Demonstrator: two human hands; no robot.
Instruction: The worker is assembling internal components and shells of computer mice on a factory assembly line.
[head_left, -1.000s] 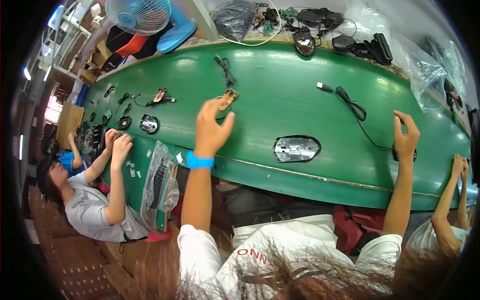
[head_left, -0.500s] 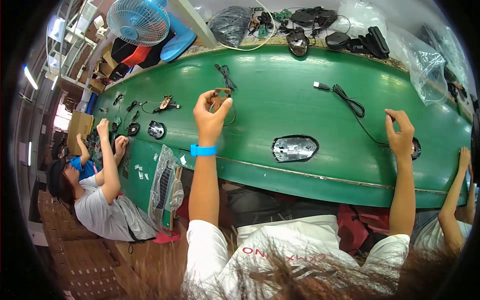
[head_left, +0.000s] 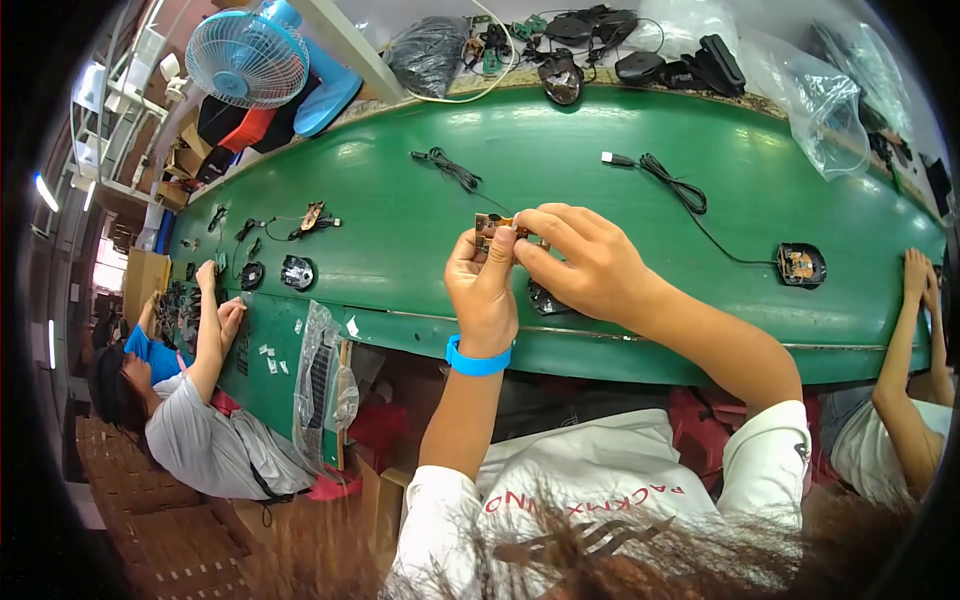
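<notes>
My left hand (head_left: 482,295), with a blue band at its wrist, pinches a small brown circuit board (head_left: 488,228) above the green belt. My right hand (head_left: 590,262) meets it there, thumb and fingers closed at the board's right end. Any small part between those fingertips is hidden. A black cable (head_left: 452,170), bundled, lies beyond the board and runs toward it. Behind my right hand, a black mouse shell (head_left: 544,299) is mostly covered. To the right sits a mouse base (head_left: 802,266) with a brown board inside, its black cable (head_left: 680,190) ending in a USB plug.
Mouse shells (head_left: 297,272) and cables lie on the belt (head_left: 400,260) at left, near a co-worker (head_left: 215,420). Another person's hands (head_left: 920,275) rest at right. A blue fan (head_left: 250,60), a dark bag (head_left: 428,55), a mouse (head_left: 561,78) and clear plastic bags (head_left: 820,120) line the far edge.
My right hand has left the mouse base at right and come across to the circuit board. My left hand has moved right and a little nearer with the board. The view has shifted slightly.
</notes>
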